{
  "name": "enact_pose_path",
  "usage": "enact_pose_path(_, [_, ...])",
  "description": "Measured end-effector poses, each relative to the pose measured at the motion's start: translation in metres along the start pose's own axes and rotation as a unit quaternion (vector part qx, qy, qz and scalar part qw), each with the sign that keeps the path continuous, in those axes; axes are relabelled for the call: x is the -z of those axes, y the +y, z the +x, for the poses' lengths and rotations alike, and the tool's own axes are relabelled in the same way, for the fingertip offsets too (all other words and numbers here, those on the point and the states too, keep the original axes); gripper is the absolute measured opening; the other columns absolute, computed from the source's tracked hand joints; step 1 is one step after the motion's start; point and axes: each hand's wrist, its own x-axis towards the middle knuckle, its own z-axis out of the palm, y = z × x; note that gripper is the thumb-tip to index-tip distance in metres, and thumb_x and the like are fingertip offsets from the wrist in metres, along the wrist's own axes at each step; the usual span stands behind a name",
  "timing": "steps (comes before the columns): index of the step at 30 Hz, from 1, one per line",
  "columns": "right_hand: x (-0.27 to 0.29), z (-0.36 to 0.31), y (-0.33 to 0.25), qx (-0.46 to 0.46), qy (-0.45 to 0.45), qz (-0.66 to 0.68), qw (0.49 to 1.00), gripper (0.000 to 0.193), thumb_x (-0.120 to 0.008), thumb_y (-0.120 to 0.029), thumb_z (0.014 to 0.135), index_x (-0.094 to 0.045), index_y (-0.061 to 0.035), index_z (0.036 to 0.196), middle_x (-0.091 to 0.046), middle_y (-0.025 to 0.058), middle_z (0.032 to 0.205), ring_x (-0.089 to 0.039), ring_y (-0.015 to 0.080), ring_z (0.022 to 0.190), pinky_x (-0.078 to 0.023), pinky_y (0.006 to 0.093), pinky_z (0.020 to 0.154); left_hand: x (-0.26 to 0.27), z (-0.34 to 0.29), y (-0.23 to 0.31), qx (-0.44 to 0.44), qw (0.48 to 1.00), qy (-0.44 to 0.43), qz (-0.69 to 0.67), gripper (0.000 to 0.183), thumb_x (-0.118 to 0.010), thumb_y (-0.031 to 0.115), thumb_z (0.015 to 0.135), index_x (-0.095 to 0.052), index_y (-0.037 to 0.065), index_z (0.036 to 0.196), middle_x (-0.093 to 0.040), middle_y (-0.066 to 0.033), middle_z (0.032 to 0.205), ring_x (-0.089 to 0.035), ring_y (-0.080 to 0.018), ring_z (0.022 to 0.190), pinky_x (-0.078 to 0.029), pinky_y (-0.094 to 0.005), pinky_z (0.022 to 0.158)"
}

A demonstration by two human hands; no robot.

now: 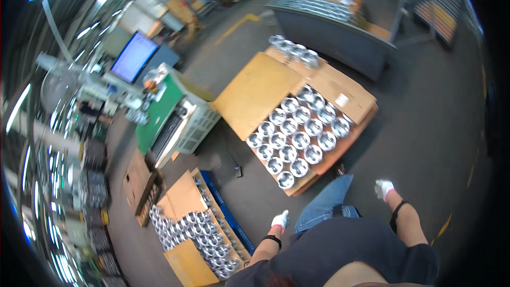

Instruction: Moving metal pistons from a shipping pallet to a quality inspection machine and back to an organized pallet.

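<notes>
Factory floor, seen from where I steer.

I see a monitor [134, 56] lit blue beside a green-topped machine [167, 114], a grey metal bin [340, 26] at the far side, a small dark object [238, 171] on the concrete floor [425, 127], and yellow floor lines [236, 25].

The camera on my head is looking steeply down from standing height, taking in my gloved hands, the floor [435, 127] and distant pallets [313, 178].
</notes>
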Motion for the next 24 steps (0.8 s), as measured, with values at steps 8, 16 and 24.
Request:
enact_pose_path(8, [-0.025, 0.109, -0.157, -0.064, -0.075, -0.165, 0.981, 0.048, -0.055, -0.036, 0.090, -0.052, -0.0060, 0.127, -0.060, 0.0210, 0.112, -0.058, 0.0346, 0.088, -0.047, 0.0554, 0.073, -0.089, 0.025, 0.038, 0.029, 0.999, 0.017, -0.001, 0.063, -0.050, 0.052, 0.091, -0.059, -0.003, 0.118, -0.066, -0.0155, 0.106, -0.062, -0.0243, 0.095, -0.045, -0.0342, 0.086])
enact_pose_path(16, [-0.051, 0.251, -0.276, -0.174, -0.116, -0.077, 0.975, 0.085, -0.062, -0.052, 0.082, -0.031, -0.0015, 0.142, -0.042, 0.0121, 0.140, -0.040, 0.0310, 0.128, -0.026, 0.0543, 0.107, -0.140, -0.072, 0.155, -0.043, 0.953, 0.113, -0.279, 0.050, -0.061, 0.035, 0.092, -0.052, 0.002, 0.128, -0.066, -0.0111, 0.097, -0.062, -0.0155, 0.080, -0.050, -0.0275, 0.072])
enact_pose_path(24, [-0.075, 0.324, -0.298, -0.340, -0.081, 0.005, 0.937, 0.078, -0.071, -0.071, 0.061, -0.046, -0.0097, 0.103, -0.038, 0.0028, 0.086, -0.034, 0.0213, 0.068, -0.035, 0.0376, 0.062, -0.286, -0.193, 0.051, 0.206, 0.837, 0.311, -0.400, 0.054, -0.065, 0.040, 0.088, -0.055, -0.003, 0.120, -0.067, -0.0119, 0.094, -0.065, -0.0195, 0.082, -0.052, -0.0304, 0.074])
